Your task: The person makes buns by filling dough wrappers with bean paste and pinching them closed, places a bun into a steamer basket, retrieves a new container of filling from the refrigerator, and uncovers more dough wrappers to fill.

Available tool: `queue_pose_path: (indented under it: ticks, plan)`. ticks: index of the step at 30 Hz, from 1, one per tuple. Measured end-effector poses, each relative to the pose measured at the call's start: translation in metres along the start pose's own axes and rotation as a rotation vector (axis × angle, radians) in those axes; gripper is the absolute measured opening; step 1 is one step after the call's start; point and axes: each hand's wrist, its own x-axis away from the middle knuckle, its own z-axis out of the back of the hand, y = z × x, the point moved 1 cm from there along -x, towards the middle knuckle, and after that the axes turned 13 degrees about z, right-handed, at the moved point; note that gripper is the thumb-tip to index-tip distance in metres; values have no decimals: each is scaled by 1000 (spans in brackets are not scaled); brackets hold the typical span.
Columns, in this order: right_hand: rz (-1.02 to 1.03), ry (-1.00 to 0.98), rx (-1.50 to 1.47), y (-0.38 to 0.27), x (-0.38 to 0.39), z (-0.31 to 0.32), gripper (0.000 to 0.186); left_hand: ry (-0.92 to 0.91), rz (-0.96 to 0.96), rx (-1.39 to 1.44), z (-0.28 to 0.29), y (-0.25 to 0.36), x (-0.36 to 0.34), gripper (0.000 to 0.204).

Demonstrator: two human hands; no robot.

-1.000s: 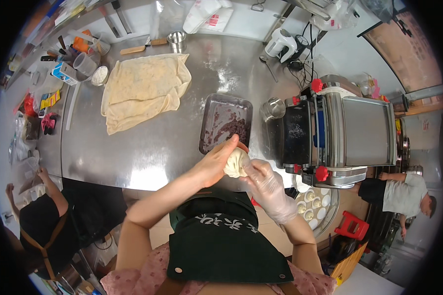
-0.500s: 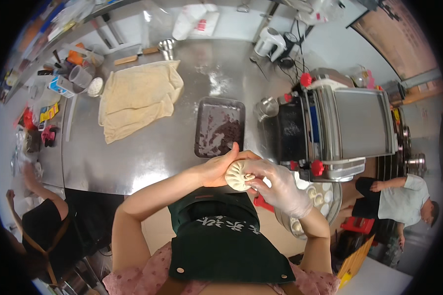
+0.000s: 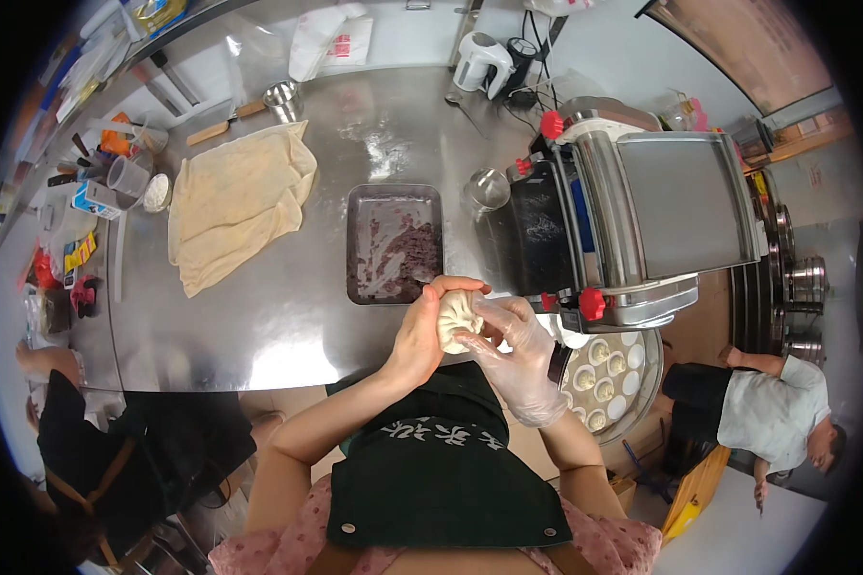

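A white pleated bun (image 3: 457, 323) sits between my two hands above the near edge of the steel table. My bare left hand (image 3: 418, 331) cups it from the left, its fingers curled round the far side. On the right, my right hand (image 3: 519, 351), in a clear plastic glove, closes thumb and fingers on the bun's gathered top and right side. Just beyond my hands lies a dark rectangular tray (image 3: 355, 287) with dark purple filling (image 3: 414, 257) smeared over its bottom and heaped toward its right.
A dough roller machine (image 3: 633, 211) stands at the right. Below it, a round steamer tray (image 3: 654, 369) holds several buns on white papers. A beige cloth (image 3: 240, 201), a metal cup (image 3: 282, 101) and a steel bowl (image 3: 487, 190) rest on the table. Other people (image 3: 772, 407) are at both sides.
My view has shifted right, showing more of the steamer tray. Both hands have stayed on the bun; the right thumb and fingers have moved, and the bun is tilted differently.
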Motion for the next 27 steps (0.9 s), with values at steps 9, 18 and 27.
queue_pose_path:
  ticks: [9,18,27]
  plan:
    - [500,-478,99,13,-20,65,45,-314,689,-92,-15,26,-16,83]
    - [21,64,-41,10,25,42,39,170,-286,-248,-42,-42,1,72]
    - [397,-160,-16,-18,23,14,30,-188,277,26,5,-9,45,82]
